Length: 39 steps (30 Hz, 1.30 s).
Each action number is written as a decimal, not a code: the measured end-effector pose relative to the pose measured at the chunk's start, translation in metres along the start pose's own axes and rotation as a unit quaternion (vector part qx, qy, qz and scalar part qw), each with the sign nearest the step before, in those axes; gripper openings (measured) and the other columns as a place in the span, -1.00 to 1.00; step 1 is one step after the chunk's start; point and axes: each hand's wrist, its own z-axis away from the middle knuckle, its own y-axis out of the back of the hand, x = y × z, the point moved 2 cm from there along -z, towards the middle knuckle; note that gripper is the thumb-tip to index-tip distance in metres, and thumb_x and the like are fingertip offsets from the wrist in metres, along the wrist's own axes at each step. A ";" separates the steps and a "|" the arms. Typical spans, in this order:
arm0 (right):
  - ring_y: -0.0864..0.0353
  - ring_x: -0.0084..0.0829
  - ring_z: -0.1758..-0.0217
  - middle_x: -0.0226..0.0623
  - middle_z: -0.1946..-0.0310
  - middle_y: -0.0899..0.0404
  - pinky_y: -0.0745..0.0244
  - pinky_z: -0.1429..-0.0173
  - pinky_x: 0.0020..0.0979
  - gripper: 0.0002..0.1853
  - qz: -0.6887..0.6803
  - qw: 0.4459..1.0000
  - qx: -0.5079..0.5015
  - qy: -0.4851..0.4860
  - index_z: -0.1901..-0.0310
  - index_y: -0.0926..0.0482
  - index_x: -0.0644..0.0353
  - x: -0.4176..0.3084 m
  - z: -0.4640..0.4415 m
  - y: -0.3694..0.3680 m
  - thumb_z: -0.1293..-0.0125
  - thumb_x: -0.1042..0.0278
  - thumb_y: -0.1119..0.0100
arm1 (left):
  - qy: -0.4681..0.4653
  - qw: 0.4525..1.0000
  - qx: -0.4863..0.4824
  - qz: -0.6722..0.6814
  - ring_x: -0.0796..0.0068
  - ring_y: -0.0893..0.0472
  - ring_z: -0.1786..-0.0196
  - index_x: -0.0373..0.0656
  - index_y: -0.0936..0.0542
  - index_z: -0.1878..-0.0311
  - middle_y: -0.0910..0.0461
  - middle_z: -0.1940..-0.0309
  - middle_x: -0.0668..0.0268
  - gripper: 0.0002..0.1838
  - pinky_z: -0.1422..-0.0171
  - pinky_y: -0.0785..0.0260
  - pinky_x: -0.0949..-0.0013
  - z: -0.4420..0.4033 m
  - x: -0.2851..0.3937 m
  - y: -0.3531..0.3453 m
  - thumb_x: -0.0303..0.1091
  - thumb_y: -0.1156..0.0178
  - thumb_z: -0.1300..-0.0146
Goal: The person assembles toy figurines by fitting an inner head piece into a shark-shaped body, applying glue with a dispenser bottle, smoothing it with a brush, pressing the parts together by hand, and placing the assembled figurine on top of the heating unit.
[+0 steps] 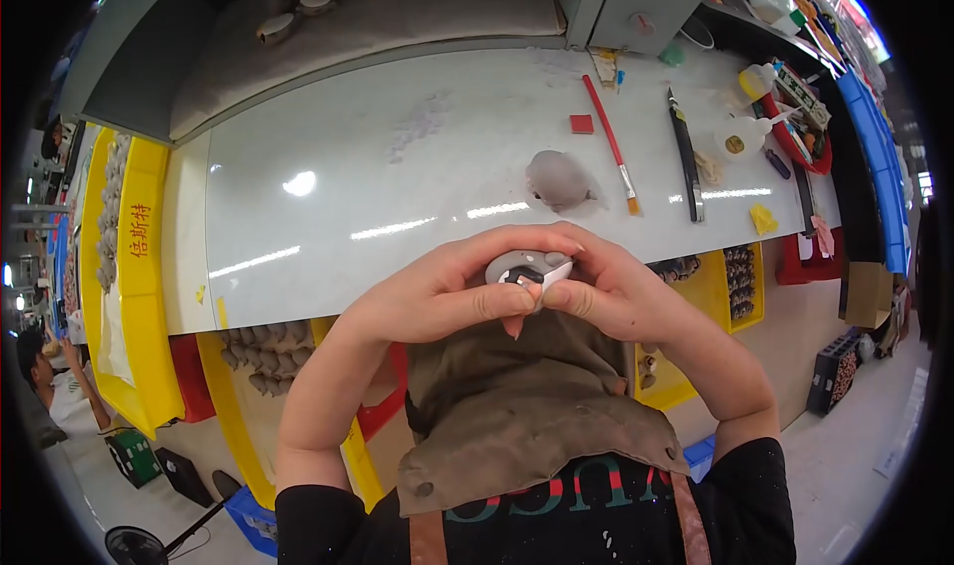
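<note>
In front of my apron, both hands hold a small grey and white moulded piece (529,263) with a dark part and an orange-pink part on its underside. My left hand (442,285) curls around its left side, thumb pressed below. My right hand (608,289) grips the right side, its thumb close to the other. The fingers hide much of the piece, so its exact kind is unclear. Just beyond my hands, a rounded grey piece (559,179) rests on the white worktable (328,187). Behind it lie a red-handled brush (608,133) and a small red square (581,124).
A black cutter-like tool (686,158) and a squeeze bottle (740,138) lie at right, near a red tray (810,138). Yellow bins (149,277) of grey pieces stand left and below the table edge. A grey cabinet (378,60) holds several pieces. Another person (75,386) is far left.
</note>
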 end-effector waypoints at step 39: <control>-0.46 -0.60 -0.07 -0.34 -0.07 -0.42 -0.40 -0.14 -0.50 -0.51 0.021 1.000 0.016 0.017 -0.28 -0.25 0.28 0.000 0.003 -0.002 -0.41 0.30 -0.09 | -0.003 1.000 0.002 -0.023 0.63 -0.53 0.31 -0.10 -0.33 -0.33 -0.49 0.07 0.32 -0.51 0.12 -0.40 0.52 0.002 -0.001 -0.003 -0.19 -0.11 -0.39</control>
